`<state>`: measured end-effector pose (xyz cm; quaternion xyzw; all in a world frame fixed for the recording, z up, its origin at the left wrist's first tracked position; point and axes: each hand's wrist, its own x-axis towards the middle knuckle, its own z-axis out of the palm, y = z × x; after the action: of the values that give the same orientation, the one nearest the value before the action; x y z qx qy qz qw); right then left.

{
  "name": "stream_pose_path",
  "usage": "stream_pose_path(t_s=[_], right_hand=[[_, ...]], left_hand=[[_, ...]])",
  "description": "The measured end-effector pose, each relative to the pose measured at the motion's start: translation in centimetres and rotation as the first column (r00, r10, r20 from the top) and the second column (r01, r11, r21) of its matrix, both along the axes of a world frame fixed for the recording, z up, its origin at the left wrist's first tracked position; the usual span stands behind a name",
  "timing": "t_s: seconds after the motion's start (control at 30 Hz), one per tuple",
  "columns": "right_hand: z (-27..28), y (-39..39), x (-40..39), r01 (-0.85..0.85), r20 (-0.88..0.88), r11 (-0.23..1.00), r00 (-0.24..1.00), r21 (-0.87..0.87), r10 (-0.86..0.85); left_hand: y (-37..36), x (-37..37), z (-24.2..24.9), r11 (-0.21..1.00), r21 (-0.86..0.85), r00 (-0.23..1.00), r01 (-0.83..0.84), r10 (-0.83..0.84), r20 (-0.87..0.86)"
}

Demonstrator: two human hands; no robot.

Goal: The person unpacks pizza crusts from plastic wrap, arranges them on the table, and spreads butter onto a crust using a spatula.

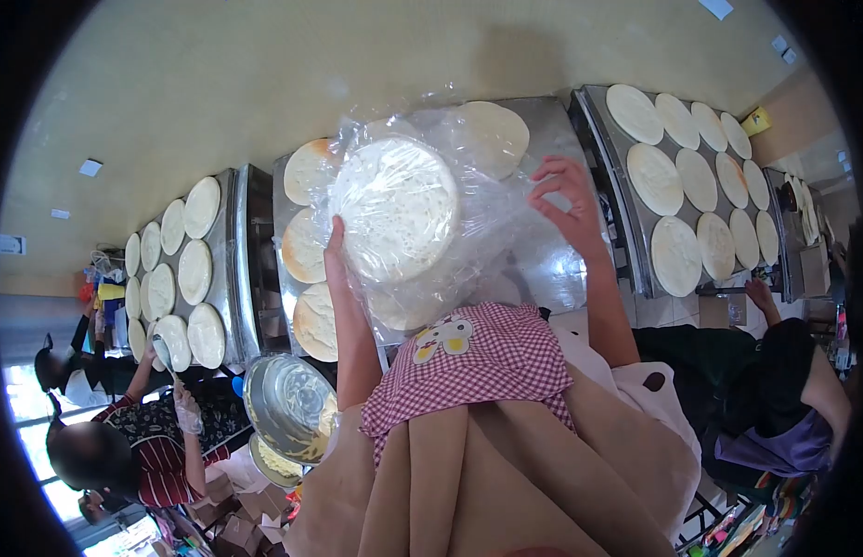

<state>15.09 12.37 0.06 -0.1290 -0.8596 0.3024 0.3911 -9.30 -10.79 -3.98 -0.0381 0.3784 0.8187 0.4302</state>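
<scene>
A round, pale flatbread with a dimpled top lies inside a clear plastic bag in front of me. My left hand grips the left edge of the bagged flatbread, with its thumb on top and its other fingers hidden underneath. To the right, my right hand is raised beside the loose end of the bag. Its fingers are bent and apart, with nothing visible between them. Below the bag is a metal table with several more round flatbreads, including a browned one at the left.
Metal tables with rows of flatbreads stand at the left and right. A large metal bowl sits near my left side. A co-worker in a striped top works at the left; another person stands at the right.
</scene>
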Motion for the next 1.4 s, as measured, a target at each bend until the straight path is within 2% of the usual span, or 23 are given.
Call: stream_pose_path(t_s=[0.03,0.07,0.13,0.23,0.3,0.37,0.47,0.57,0.67,0.77,0.87,0.97,1.03,1.07,1.17,1.2,1.27,1.37,1.4], right_hand=[[-1.1,0.8,0.4,0.093,0.042,0.995,0.995,0.04,-0.095],[-3.0,1.2,0.5,0.217,-0.033,0.966,0.974,-0.138,-0.223],[-5.3,1.4,0.0,0.381,-0.11,0.784,0.865,-0.491,-0.489],[-2.5,-2.1,-0.9,0.352,-0.165,0.83,0.874,-0.433,-0.457],[-1.8,-4.4,-1.0,0.12,0.041,0.841,0.992,-0.528,-0.116],[-0.5,-5.9,-2.1,0.162,0.324,0.87,0.946,-0.465,-0.003],[-4.1,-5.6,-2.9,0.153,0.368,0.833,0.928,-0.532,0.064],[-5.2,-5.6,-3.2,0.111,0.279,0.794,0.957,-0.598,0.077],[-3.1,-5.5,-3.5,0.067,0.149,0.515,0.982,-0.854,0.119],[-3.3,-4.9,-4.4,0.082,0.131,0.275,0.977,-0.958,0.168],[-3.2,-5.9,-5.1,-0.275,-0.245,0.232,0.958,-0.933,0.152],[-2.6,-5.2,-3.7,-0.271,-0.254,0.094,0.954,-0.958,0.158],[-3.7,-5.3,-4.5,-0.122,-0.104,0.158,0.988,-0.98,0.118],[-4.4,-5.4,-5.0,-0.045,-0.029,0.187,0.995,-0.981,0.092],[-5.7,-5.3,-6.0,-0.079,-0.067,0.236,0.996,-0.969,0.057],[-5.9,-5.1,-6.2,-0.052,-0.047,0.258,0.999,-0.965,0.027],[-6.2,-4.5,-6.5,0.003,-0.008,0.307,0.999,-0.952,-0.036],[-6.5,-3.9,-6.8,-0.027,-0.016,0.378,0.999,-0.925,0.03],[-6.5,-4.0,-6.9,-0.012,-0.011,0.383,1.0,-0.924,0.006]], left_hand=[[-0.1,0.2,0.5,0.999,0.012,0.999,-0.036,0.036,-0.02],[-0.3,-0.1,-0.1,0.995,-0.02,0.993,-0.099,0.098,-0.06],[-0.2,-1.2,-1.4,0.97,-0.072,0.964,-0.232,0.219,-0.151],[0.3,-1.5,-1.8,0.925,-0.065,0.89,-0.375,0.34,-0.303],[0.9,-0.8,-0.9,0.909,-0.106,0.858,-0.402,0.334,-0.391],[1.4,-0.3,-0.4,0.905,-0.115,0.849,-0.41,0.332,-0.412],[1.6,-0.1,-0.3,0.919,-0.074,0.874,-0.388,0.342,-0.345],[1.6,0.1,-0.6,0.927,-0.025,0.889,-0.374,0.35,-0.294],[1.7,0.5,-0.4,0.926,-0.023,0.876,-0.378,0.349,-0.334],[1.8,1.0,0.1,0.917,-0.049,0.854,-0.396,0.348,-0.386],[2.1,0.9,0.2,0.91,-0.065,0.856,-0.409,0.358,-0.373],[2.4,1.6,0.0,0.91,-0.043,0.87,-0.413,0.381,-0.312],[2.3,1.4,-0.3,0.929,0.007,0.894,-0.37,0.358,-0.269],[2.5,1.6,-0.5,0.923,-0.026,0.891,-0.383,0.362,-0.273],[3.1,2.4,-1.7,0.906,-0.094,0.869,-0.414,0.362,-0.337],[3.2,2.2,-3.6,0.908,-0.092,0.854,-0.41,0.347,-0.387],[3.5,2.6,-4.3,0.917,-0.09,0.831,-0.388,0.305,-0.465],[3.3,3.7,-4.0,0.932,-0.124,0.817,-0.34,0.227,-0.53],[3.2,3.8,-4.3,0.936,-0.146,0.821,-0.321,0.198,-0.536]])
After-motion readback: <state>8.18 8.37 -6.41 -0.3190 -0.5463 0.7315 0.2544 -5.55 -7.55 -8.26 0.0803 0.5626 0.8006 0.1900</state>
